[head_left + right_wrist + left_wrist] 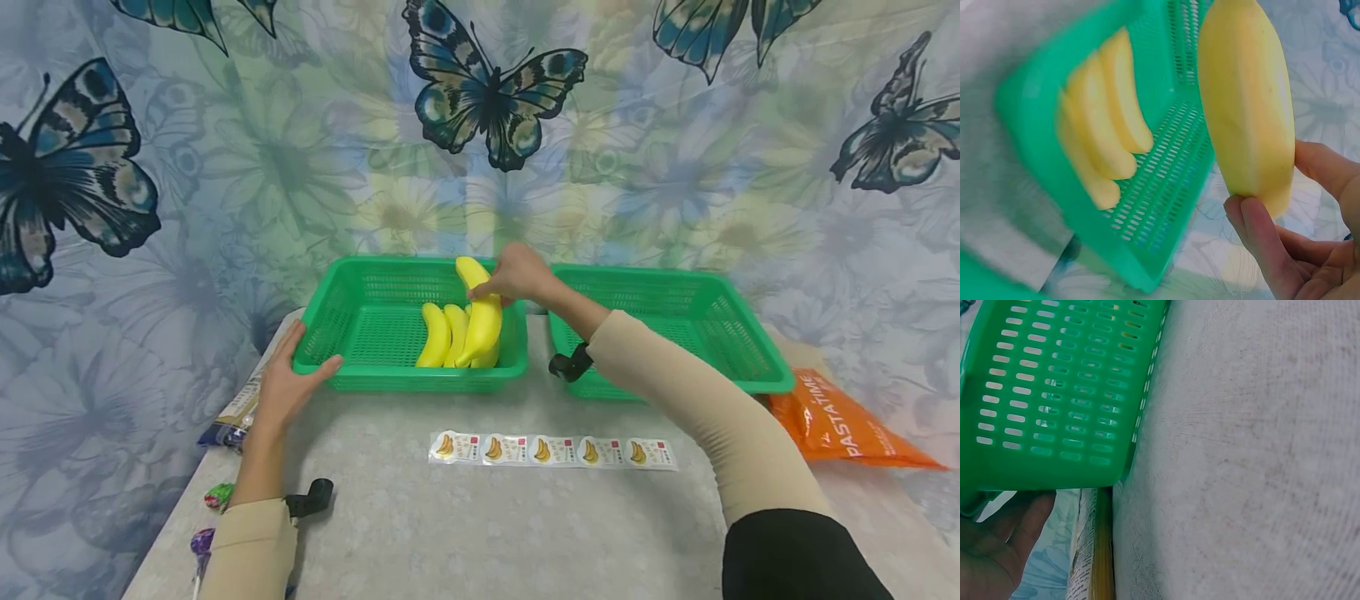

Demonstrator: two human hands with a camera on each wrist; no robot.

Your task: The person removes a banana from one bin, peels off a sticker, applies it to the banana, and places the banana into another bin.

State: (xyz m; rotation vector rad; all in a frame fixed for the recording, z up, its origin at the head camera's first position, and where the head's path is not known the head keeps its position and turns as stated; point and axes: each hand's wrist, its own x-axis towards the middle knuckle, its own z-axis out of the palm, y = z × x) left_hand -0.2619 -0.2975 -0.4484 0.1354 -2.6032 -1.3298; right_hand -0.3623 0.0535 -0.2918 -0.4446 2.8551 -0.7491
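My right hand [519, 273] pinches a yellow banana [484, 323] between thumb and fingers, over the right end of the left green basket [420, 381]. In the right wrist view the banana [1247, 106] stands near upright, gripped by its lower end. Three more bananas [1100, 115] lie side by side in that basket, partly behind the held one in the head view. My left hand [288, 385] spans the basket's front left corner, fingers straight along the left side and thumb at the front rim. In the left wrist view its fingers [1030, 528] touch the basket's outer wall [1041, 469].
A second green basket [675, 283] stands to the right, under my right forearm. A strip of banana stickers [553, 451] lies in front. An orange packet [847, 425] sits at the right, another packet [238, 410] and wrapped lollipops [202, 542] at the left. A butterfly-print cloth [315, 167] hangs behind.
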